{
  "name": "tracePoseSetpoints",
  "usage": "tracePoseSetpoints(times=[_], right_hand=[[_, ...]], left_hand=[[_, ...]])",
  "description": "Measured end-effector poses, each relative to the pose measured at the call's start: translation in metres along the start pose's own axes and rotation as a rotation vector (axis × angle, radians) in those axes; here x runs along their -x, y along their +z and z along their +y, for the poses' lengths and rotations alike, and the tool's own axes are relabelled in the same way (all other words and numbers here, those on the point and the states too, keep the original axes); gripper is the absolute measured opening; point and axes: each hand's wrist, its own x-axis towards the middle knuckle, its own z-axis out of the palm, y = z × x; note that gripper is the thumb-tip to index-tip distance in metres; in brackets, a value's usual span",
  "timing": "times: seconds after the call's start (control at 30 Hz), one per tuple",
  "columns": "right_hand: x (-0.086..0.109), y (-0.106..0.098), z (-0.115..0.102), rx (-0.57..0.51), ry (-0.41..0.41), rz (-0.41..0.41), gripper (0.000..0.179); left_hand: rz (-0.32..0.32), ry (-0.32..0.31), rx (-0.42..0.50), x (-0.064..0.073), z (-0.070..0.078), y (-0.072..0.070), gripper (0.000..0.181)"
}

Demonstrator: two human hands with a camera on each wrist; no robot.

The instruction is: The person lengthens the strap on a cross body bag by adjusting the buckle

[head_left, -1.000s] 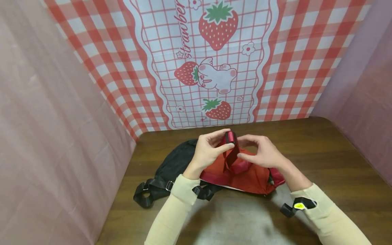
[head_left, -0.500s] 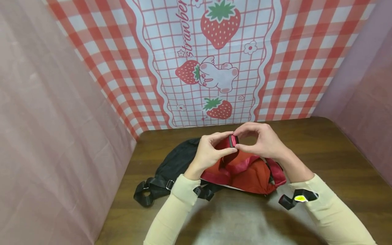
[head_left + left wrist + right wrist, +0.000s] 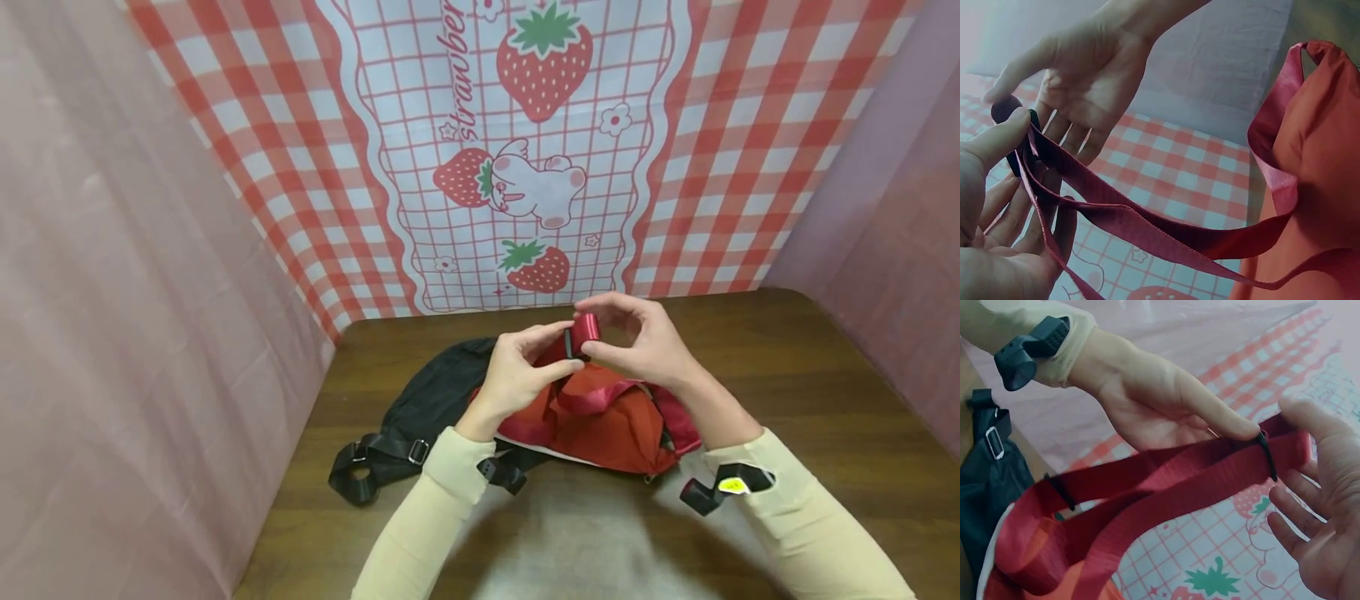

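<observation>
My left hand (image 3: 512,373) pinches a black slider buckle (image 3: 570,343) on a red webbing strap between thumb and fingers. My right hand (image 3: 647,340) pinches the folded loop (image 3: 588,330) of the red strap just beyond the buckle. In the right wrist view the strap (image 3: 1172,469) runs doubled from the hands down to a bag, with a second black slider (image 3: 1062,491) further along it. The red-orange bag (image 3: 615,432) lies below the hands on the table. Its near edge shows a white trim; the hands hide part of its upper side.
A black bag part (image 3: 435,387) lies to the left of the red one, its black strap (image 3: 358,492) with metal buckles trailing over the wooden table (image 3: 810,392). A strawberry-print checked cloth (image 3: 525,192) hangs behind, with pink curtains (image 3: 135,333) at the sides.
My right hand has closed in on the strap end at the buckle, then drawn a red loop out slightly up and right. The left hand stays nearly in place at the buckle.
</observation>
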Motion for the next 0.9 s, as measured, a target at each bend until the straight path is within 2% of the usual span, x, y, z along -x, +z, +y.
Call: tracePoseSetpoints(times=[0.1, 0.2, 0.33, 0.47, 0.57, 0.73, 0.9], right_hand=[[-0.002, 0.002, -0.003, 0.022, 0.001, 0.024, 0.032], [-0.002, 0.002, -0.007, -0.044, -0.015, 0.071, 0.027], [0.001, 0.005, -0.006, -0.120, -0.017, 0.080, 0.039], [0.010, 0.013, 0.009, -0.017, 0.034, 0.000, 0.056], [0.016, 0.020, 0.021, 0.048, 0.056, -0.010, 0.051], [0.021, 0.020, 0.030, 0.023, 0.065, 0.047, 0.037], [0.034, 0.012, 0.038, 0.162, 0.149, 0.003, 0.036]], left_hand=[[-0.003, 0.013, 0.022, -0.002, 0.000, 0.002, 0.052], [-0.007, 0.020, 0.033, -0.003, 0.001, 0.004, 0.052], [0.011, 0.023, 0.022, -0.002, 0.003, 0.002, 0.051], [0.047, 0.026, 0.020, -0.001, 0.006, 0.000, 0.050], [0.058, 0.008, 0.027, -0.001, 0.008, -0.001, 0.049], [0.063, -0.014, 0.038, -0.001, 0.009, 0.002, 0.048], [0.069, -0.007, 0.044, -0.003, 0.008, 0.002, 0.049]])
